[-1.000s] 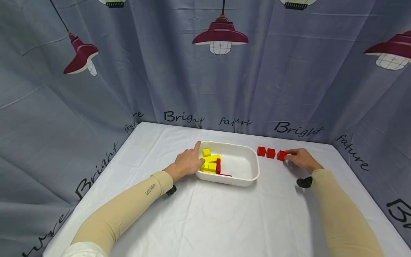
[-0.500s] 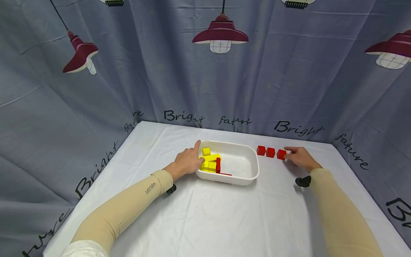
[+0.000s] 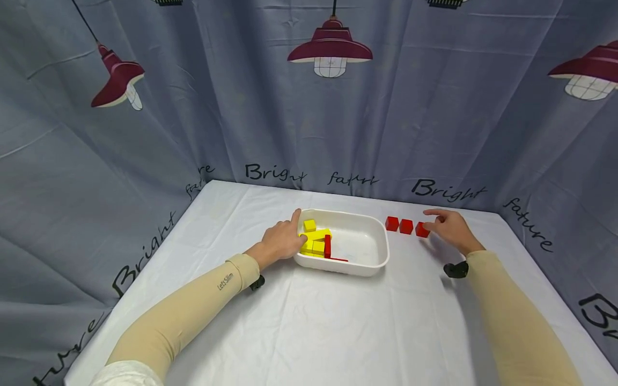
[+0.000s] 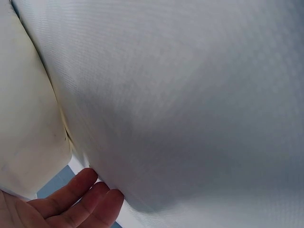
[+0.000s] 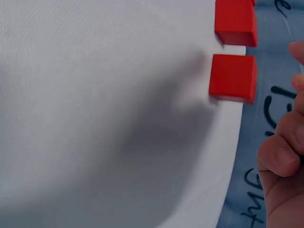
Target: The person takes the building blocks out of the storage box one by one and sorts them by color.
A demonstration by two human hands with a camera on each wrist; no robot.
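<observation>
My left hand grips the left end of a white plastic tray. Its thumb hooks over the rim and its index finger points along the far corner; in the left wrist view the other fingers lie against the tray's outside. Three red cubes stand in a row right of the tray: a left one, a middle one and a right one. Over the right cube hovers my right hand, index finger and thumb spread apart. The right wrist view shows a gap between this hand and the nearest cube.
Inside the tray, at its left, lie several yellow blocks, a red upright block and a thin red piece. A white cloth covers the table. Grey-blue curtains hang close behind and at both sides.
My right hand has let go of the right cube, its index finger lifting away from it. The cubes and the tray stay put, and the left hand holds its place.
</observation>
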